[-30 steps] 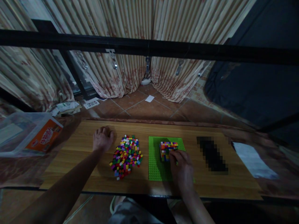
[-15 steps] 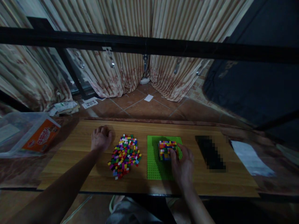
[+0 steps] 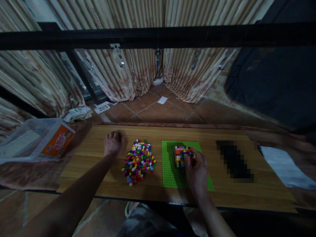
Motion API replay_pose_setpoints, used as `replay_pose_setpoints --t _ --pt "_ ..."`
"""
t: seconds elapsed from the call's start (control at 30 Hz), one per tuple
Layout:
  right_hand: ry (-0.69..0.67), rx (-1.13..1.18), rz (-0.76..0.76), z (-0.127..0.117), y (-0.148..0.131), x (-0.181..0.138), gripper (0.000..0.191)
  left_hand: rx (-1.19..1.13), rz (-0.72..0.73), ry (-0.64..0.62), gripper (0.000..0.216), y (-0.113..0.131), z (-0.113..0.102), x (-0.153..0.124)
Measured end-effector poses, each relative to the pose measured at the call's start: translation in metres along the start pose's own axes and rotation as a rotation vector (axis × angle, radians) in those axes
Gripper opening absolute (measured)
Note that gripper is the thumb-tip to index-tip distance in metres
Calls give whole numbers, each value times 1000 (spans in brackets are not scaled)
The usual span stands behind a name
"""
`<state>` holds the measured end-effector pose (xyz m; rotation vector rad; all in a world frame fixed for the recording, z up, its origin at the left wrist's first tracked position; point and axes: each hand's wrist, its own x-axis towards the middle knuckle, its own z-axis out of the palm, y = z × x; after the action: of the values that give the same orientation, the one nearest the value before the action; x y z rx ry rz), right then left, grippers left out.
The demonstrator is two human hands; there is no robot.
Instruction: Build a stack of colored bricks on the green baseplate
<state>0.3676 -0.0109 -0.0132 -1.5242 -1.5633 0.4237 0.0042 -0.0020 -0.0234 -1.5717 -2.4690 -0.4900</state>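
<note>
At far left, beside the table, I note a clear plastic bin (image 3: 22, 160) with an orange printed label (image 3: 58, 141). On the wood-grain tabletop (image 3: 84, 174), my left hand (image 3: 114, 144) rests with fingers curled in; I cannot tell whether anything lies under them. Just right of it is a loose pile of small multicoloured plastic bricks (image 3: 139, 161). Next is a bright green studded plastic baseplate (image 3: 169, 177), bearing a compact block of stacked multicoloured bricks (image 3: 179, 158) toward its far side. My right hand (image 3: 197, 169) bends around that block's right end, thumb at the near side; whether a single brick is pinched there is hidden. Further right lie a pixelated dark oblong (image 3: 235, 161) and a white sheet (image 3: 286, 168).

Assessment: the work at the block appears to call for straight, even downward pressure, edges aligned first. Sideways force could loosen the upper bricks. My left hand, apart from the baseplate, could brace it.
</note>
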Motion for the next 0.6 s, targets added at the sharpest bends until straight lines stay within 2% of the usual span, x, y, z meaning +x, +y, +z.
replay_pose_setpoints --t 0.27,0.4,0.47,0.53,0.6 --pt "7 -34 -62 -2 1 0 42 5 -26 -1 44 2 -1 -1" --pt "82 -120 -211 -4 -17 -6 34 -7 -38 -15 42 3 -1 -2" --pt "5 -102 -343 1 -29 -14 29 -4 -41 -14 43 4 -2 -2" --pt "-186 -62 -473 11 -41 -21 34 3 -41 -11 43 4 -3 -3" --pt "-364 -49 -528 24 -50 -27 40 10 -37 -9 42 4 -3 -3"
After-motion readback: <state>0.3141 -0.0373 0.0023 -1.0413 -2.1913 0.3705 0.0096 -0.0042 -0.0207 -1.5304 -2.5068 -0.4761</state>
